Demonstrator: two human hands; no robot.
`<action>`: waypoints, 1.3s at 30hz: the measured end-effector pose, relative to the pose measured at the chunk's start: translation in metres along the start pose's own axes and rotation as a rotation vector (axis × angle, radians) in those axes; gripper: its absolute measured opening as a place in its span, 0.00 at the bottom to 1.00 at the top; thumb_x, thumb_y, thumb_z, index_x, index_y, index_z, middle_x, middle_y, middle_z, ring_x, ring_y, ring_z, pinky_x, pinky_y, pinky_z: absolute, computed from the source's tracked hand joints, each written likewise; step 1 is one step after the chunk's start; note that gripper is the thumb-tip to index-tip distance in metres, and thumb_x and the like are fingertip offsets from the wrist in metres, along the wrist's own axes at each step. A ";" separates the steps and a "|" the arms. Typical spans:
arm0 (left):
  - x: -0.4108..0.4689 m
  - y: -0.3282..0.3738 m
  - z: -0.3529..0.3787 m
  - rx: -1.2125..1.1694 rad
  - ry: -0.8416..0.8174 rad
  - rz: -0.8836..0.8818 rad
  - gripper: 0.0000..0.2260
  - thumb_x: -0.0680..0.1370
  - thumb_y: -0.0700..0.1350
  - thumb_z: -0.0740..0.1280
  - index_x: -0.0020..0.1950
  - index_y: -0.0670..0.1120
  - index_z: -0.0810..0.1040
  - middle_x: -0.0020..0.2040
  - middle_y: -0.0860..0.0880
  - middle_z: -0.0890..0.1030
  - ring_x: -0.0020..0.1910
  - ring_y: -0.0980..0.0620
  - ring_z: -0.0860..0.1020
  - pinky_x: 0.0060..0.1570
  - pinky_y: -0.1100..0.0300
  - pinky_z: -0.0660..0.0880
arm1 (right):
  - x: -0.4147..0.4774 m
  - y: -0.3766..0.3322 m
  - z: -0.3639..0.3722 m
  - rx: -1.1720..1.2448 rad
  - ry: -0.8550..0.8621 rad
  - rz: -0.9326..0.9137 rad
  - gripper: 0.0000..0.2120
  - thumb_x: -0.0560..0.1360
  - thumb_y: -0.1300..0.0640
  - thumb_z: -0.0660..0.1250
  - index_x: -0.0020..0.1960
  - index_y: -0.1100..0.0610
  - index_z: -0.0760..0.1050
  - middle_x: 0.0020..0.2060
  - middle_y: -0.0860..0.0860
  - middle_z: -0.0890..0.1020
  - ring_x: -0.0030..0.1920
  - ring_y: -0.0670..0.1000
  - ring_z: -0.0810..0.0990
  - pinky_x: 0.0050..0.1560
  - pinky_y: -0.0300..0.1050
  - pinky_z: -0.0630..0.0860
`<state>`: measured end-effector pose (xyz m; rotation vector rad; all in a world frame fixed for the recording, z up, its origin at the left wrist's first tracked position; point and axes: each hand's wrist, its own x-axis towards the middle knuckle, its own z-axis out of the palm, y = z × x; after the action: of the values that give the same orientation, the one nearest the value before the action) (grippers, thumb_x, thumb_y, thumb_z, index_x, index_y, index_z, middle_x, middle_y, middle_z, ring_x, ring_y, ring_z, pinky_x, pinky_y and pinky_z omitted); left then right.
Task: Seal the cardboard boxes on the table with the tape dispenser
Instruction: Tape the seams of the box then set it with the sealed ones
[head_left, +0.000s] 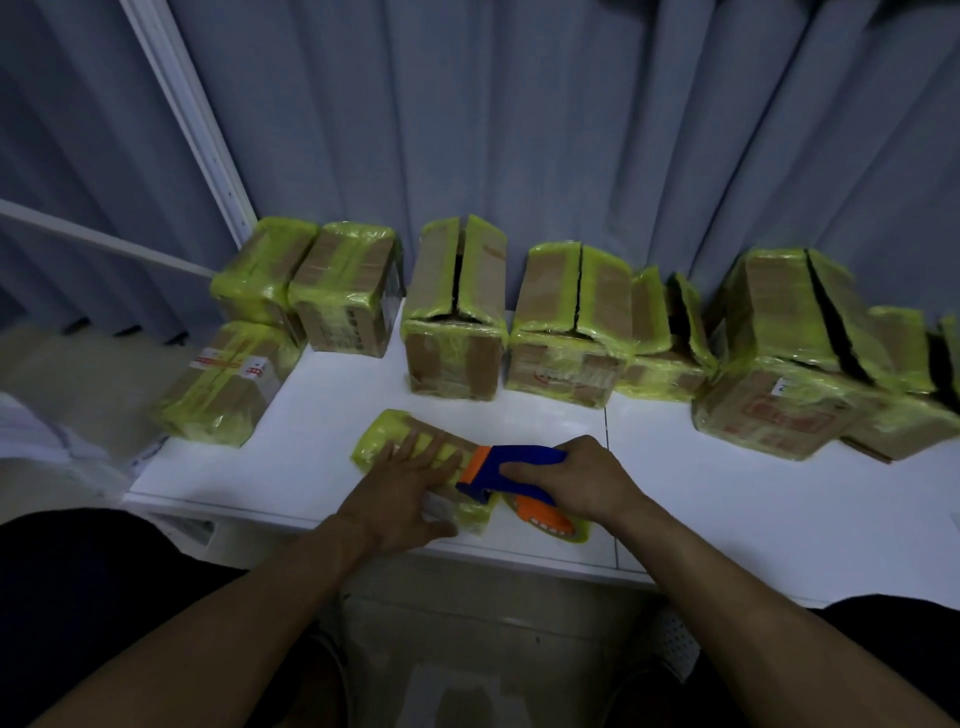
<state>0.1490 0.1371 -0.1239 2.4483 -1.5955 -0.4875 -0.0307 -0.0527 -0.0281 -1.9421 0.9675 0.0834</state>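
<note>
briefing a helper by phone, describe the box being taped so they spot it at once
On the white table, a row of boxes lines the back by the curtain. The box lies alone near the front edge, under the left hand and the blue dispenser, flatter than the rest.

Left hand presses flat on a small box; right hand grips the tape dispenser on it.

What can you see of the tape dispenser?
The tape dispenser has a blue body with orange parts at its front and below; it looks plastic. The right hand grips it. Its front end rests on a small flat box wrapped in yellow-green tape, near the table's front edge.
</note>
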 end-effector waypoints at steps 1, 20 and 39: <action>0.001 0.001 0.000 0.015 -0.011 -0.018 0.45 0.69 0.74 0.66 0.80 0.61 0.52 0.79 0.56 0.45 0.79 0.49 0.38 0.75 0.48 0.35 | -0.001 0.000 -0.001 0.005 -0.007 0.002 0.25 0.67 0.36 0.78 0.47 0.58 0.83 0.37 0.50 0.85 0.38 0.47 0.84 0.32 0.36 0.72; 0.005 0.017 -0.011 0.069 -0.076 -0.055 0.50 0.62 0.83 0.38 0.79 0.62 0.51 0.81 0.54 0.46 0.80 0.46 0.42 0.76 0.44 0.38 | -0.026 0.032 -0.026 0.076 -0.079 0.044 0.18 0.70 0.40 0.78 0.42 0.55 0.84 0.33 0.47 0.86 0.35 0.44 0.85 0.36 0.35 0.76; 0.007 0.043 0.003 0.178 0.005 0.041 0.43 0.69 0.75 0.40 0.81 0.57 0.53 0.80 0.59 0.53 0.80 0.53 0.49 0.75 0.37 0.42 | -0.014 0.031 -0.019 -0.350 -0.078 0.036 0.31 0.70 0.25 0.67 0.43 0.55 0.78 0.36 0.49 0.83 0.35 0.47 0.83 0.35 0.38 0.75</action>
<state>0.1141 0.1129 -0.1143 2.5342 -1.7528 -0.3458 -0.0661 -0.0667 -0.0338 -2.2195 0.9862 0.3680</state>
